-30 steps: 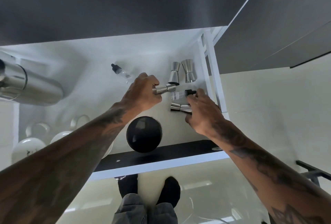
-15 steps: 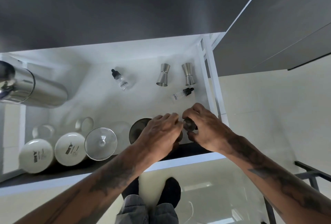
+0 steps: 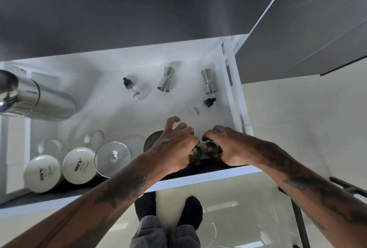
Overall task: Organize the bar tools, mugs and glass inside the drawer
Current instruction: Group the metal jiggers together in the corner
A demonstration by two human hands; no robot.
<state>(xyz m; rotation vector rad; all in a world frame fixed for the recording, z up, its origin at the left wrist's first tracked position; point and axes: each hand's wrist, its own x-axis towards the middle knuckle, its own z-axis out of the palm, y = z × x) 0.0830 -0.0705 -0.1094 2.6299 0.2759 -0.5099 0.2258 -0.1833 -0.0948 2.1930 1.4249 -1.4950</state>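
Note:
The white drawer [image 3: 208, 177] is open below me. My left hand [image 3: 174, 146] and my right hand [image 3: 233, 144] are side by side at its front right corner. Each hand curls around a small steel jigger standing upright: the left jigger [image 3: 197, 151] and the right jigger [image 3: 210, 148] touch each other. Two more steel jiggers [image 3: 166, 82] [image 3: 208, 81] lie at the back. Along the front stand two white mugs [image 3: 42, 172] [image 3: 79, 165], a clear stemmed glass [image 3: 112, 158] and a dark round cup [image 3: 152, 141], which my left hand partly hides.
A large steel shaker [image 3: 43, 102] lies at the drawer's left side. Two dropper bottles with black caps [image 3: 133, 89] [image 3: 202, 106] lie on the drawer floor. The drawer's right wall [image 3: 235, 93] is close to my right hand. My feet [image 3: 190, 212] are on the pale floor below.
Both hands came back from the rear of the drawer to its front right corner, each carrying a jigger. The two jiggers now stand upright together there.

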